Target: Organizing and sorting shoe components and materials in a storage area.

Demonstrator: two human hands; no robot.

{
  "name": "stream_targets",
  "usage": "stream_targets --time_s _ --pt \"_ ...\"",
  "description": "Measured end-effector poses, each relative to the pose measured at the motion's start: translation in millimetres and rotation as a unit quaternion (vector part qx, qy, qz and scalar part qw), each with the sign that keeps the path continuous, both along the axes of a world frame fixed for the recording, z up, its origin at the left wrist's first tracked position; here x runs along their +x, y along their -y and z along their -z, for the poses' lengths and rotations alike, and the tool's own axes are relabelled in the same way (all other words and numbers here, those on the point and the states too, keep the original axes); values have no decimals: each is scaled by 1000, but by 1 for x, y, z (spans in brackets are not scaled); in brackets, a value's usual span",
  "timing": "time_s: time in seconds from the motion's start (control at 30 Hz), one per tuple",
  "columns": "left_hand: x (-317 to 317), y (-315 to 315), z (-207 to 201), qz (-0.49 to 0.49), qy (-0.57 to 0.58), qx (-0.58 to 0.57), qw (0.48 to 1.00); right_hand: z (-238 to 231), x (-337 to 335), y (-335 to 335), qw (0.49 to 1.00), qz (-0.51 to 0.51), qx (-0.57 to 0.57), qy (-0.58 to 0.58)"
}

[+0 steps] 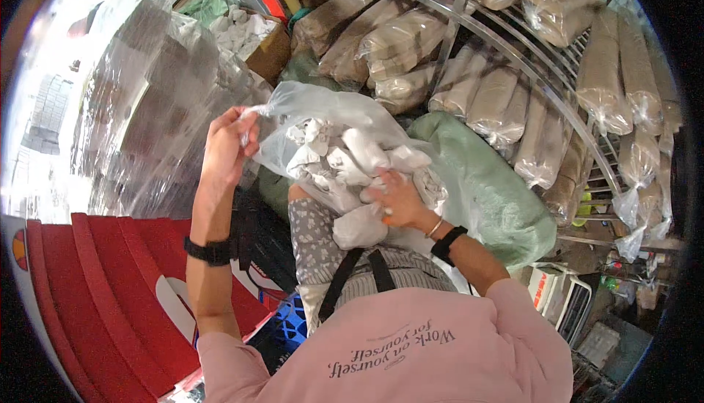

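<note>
Pink sweatshirt fabric [411, 352] fills the bottom edge, closest to the camera, with both forearms rising from it, each wearing a black wristband. Between the arms sits a grey patterned cloth [315, 231] crossed by dark straps. To the left lies a red moulded plastic sheet [95, 286] with ridges.

Higher up, the right hand [400, 201] is inside the mouth of a clear plastic bag [352, 121], fingers curled around a white rolled cloth bundle [359, 227] at the bag's lower edge. More white bundles are packed in the bag just above that hand. The left hand [224, 150] is raised at the bag's upper left corner, fingers pinched on the thin plastic rim, holding it open. The two hands are apart, with the bag's opening stretched between them.

Just right of the bag, touching it, rests a pale green soft sack [499, 190]. Left of it, crumpled clear plastic sheeting [147, 102] covers stacked goods. Farthest back, a curved metal wire rack [528, 66] holds rows of tan bundles wrapped in clear plastic, and a cardboard box [257, 40] of white pieces sits at the upper left.
</note>
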State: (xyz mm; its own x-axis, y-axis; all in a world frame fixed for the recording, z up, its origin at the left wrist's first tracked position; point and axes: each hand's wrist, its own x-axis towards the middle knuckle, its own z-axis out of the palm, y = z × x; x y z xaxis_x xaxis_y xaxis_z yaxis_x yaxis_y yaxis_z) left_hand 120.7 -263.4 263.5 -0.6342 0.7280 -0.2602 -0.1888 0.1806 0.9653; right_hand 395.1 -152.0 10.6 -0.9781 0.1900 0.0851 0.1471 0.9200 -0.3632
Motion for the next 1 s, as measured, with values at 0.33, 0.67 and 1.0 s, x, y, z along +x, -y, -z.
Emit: stream_targets --time_s 0.33,0.67,1.0 --pt "-17 -11 -2 15 -59 -48 997 34 1 -61 940 117 -320 -25" --pt "-30 -26 5 42 -34 11 998 12 57 26 980 -52 -160 107" --pt "-25 -40 8 24 -18 -10 999 54 33 40 912 -61 -382 135"
